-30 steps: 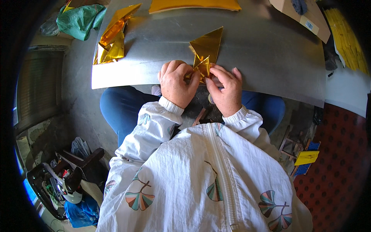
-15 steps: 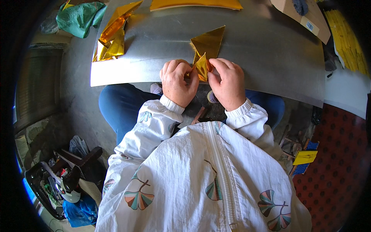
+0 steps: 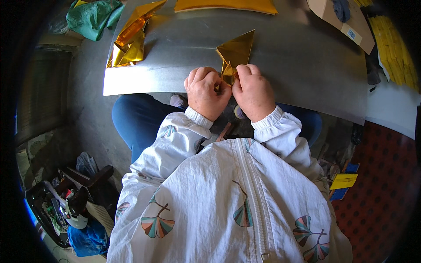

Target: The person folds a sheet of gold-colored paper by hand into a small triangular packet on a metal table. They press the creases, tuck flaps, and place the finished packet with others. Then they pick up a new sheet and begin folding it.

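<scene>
Both hands — left hand [image 3: 205,91], right hand [image 3: 253,90] — pinch the gold folded paper [image 3: 236,52] at its near corner, pressing a crease against the bench [image 3: 307,70] — finished gold pieces [image 3: 131,37] lie to its left.

Bare metal sheet [image 3: 298,74] right of and beyond both hands: free passage. Far left blocked by folded gold pieces [image 3: 131,39]; gold stack [image 3: 226,5] along far edge, cardboard [image 3: 337,19] far right.

Brown cardboard box [image 3: 340,22] (white label [image 3: 352,34]) top right.
</scene>
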The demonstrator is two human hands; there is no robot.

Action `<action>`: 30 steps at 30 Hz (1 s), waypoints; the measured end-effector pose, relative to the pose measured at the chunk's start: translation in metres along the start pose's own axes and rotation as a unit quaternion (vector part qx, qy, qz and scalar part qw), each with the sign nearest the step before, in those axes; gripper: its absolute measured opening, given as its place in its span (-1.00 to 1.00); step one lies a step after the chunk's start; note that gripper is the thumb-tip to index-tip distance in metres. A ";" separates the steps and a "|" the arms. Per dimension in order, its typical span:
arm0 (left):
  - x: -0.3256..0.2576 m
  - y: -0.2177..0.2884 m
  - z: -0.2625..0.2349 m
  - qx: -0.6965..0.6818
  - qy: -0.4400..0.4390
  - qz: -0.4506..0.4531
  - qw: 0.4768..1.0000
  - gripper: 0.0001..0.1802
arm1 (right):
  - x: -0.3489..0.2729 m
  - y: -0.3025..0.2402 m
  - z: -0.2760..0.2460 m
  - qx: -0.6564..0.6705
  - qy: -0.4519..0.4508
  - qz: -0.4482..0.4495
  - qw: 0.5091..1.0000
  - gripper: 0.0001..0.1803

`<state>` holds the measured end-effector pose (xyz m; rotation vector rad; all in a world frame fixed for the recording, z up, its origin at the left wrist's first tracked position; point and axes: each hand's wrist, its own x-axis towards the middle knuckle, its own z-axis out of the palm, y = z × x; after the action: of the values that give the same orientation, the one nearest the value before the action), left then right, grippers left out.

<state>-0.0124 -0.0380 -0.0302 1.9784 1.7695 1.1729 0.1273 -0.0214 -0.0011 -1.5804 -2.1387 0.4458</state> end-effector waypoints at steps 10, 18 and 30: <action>-0.001 -0.002 0.001 -0.002 0.012 0.010 1.000 -0.86 | -0.002 -0.005 -0.001 -0.025 -0.034 0.029 0.999 -0.85; 0.002 0.002 -0.001 0.008 -0.012 0.004 1.000 -0.87 | -0.005 0.001 0.004 0.025 0.023 0.040 0.999 -0.79; 0.011 0.007 0.001 0.027 -0.031 -0.035 0.999 -0.89 | -0.019 0.028 0.006 0.080 0.051 -0.085 0.992 -0.66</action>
<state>-0.0073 -0.0289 -0.0222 1.9431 1.8417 1.0404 0.1518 -0.0318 -0.0228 -1.2949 -2.0833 0.4578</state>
